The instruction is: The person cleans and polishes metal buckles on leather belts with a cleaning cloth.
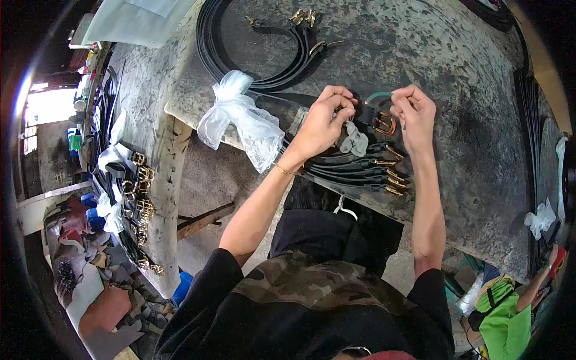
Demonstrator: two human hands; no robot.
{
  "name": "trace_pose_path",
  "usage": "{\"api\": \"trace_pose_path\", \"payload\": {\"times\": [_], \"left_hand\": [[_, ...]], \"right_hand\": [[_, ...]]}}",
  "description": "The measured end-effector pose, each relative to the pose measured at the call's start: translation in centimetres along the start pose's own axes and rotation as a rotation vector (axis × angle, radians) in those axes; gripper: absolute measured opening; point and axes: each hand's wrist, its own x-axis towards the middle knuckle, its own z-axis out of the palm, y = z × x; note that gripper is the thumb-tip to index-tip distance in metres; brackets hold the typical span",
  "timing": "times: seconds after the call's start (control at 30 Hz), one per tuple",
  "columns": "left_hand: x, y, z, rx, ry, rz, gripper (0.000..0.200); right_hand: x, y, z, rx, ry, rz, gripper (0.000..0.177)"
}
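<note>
My left hand [329,120] is closed, with fingers curled together over the dark end of a belt; what it grips is hidden. My right hand [415,114] pinches one end of a thin green strip [378,96], which arches over toward the left hand. Between both hands lies a black belt's buckle [384,123], copper-coloured. Just below the left hand is a crumpled whitish scrap [354,141]. Several black belts [354,171] with gold buckles are laid side by side at the table's near edge, under my forearms.
A coil of black belts [210,42] rests on the worn table [468,168]. White plastic wrap [240,117] is tied around belts to the left. Buckled belts [141,198] hang over another table at far left, above leather scraps [111,306]. A person in green [507,324] is at lower right.
</note>
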Motion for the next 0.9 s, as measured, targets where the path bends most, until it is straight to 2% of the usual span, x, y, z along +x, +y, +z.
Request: {"api": "trace_pose_path", "payload": {"times": [0.1, 0.17, 0.9], "left_hand": [[0.06, -0.05, -0.16, -0.037, -0.024, -0.009, 0.008], [0.08, -0.05, -0.39, -0.148, -0.017, -0.113, 0.009], [0.14, -0.42, -0.46, -0.112, -0.005, -0.066, 0.011]], "right_hand": [[-0.54, -0.16, 0.99, 0.050, -0.078, 0.090, 0.007], [-0.75, -0.10, 1.32, -0.083, -0.113, 0.109, 0.010], [-0.68, 0.22, 1.01, -0.186, -0.160, 0.080, 0.014]]}}
